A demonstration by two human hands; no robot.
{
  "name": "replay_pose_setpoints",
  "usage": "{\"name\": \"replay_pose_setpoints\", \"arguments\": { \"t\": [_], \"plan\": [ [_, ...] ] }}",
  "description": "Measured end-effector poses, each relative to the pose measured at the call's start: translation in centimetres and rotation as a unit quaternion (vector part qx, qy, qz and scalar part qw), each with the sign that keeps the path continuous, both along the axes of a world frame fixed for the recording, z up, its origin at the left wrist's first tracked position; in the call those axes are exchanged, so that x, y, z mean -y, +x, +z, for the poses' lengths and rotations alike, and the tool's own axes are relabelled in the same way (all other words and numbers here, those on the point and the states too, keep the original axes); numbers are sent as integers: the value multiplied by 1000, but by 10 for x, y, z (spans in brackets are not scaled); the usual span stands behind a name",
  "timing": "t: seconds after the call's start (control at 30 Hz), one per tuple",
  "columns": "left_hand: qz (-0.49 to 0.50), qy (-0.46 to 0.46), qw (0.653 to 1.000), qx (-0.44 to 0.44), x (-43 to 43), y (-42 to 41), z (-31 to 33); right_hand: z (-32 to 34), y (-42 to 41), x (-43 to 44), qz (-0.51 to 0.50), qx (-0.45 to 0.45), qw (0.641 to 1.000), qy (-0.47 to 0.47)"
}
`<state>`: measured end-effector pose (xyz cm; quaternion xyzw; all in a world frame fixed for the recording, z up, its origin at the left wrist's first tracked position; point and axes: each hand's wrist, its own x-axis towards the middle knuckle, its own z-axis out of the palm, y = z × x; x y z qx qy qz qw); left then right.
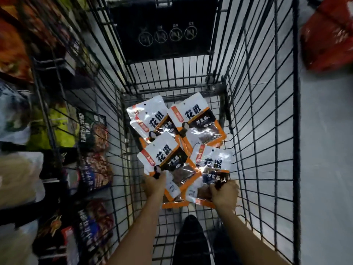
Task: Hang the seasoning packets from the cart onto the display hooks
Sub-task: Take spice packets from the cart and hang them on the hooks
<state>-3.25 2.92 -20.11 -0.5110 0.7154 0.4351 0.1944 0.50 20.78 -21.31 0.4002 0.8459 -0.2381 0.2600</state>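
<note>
Several white and orange seasoning packets with black lettering lie in the bottom of a black wire cart [267, 115]. My left hand [155, 185] is closed on the lower edge of one packet [168, 159]. My right hand [224, 194] grips the lower part of another packet [212, 167]. Two more packets, one at the back left [149, 117] and one at the back right [196, 121], rest against the cart's far end. Both arms reach down into the cart. No display hooks can be made out.
Shelves with hanging dark and red snack bags [95, 169] run along the left, close to the cart's side. A red package [328, 39] lies on the grey floor at the top right. The folded black child seat panel [164, 29] stands at the cart's far end.
</note>
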Motion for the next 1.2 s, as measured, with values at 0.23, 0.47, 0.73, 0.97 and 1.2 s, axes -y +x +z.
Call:
{"name": "replay_pose_setpoints", "arguments": {
  "t": [0.23, 0.47, 0.73, 0.97, 1.2],
  "plan": [
    [71, -22, 997, 37, -8, -14, -11, -1, 2, 4, -106, 8, 994, -9],
    [125, 86, 987, 48, -7, -15, -18, 0, 10, 2, -158, -22, 986, -44],
    [154, 172, 972, -46, 6, -5, 11, 33, 12, 3, -196, -69, 968, -138],
    [115, 226, 958, -133, 37, 24, 82, 108, 5, -4, -150, -153, 951, -221],
    [117, 208, 937, -254, 55, 52, 172, 198, -9, -18, -94, -164, 914, -359]
  ]
}}
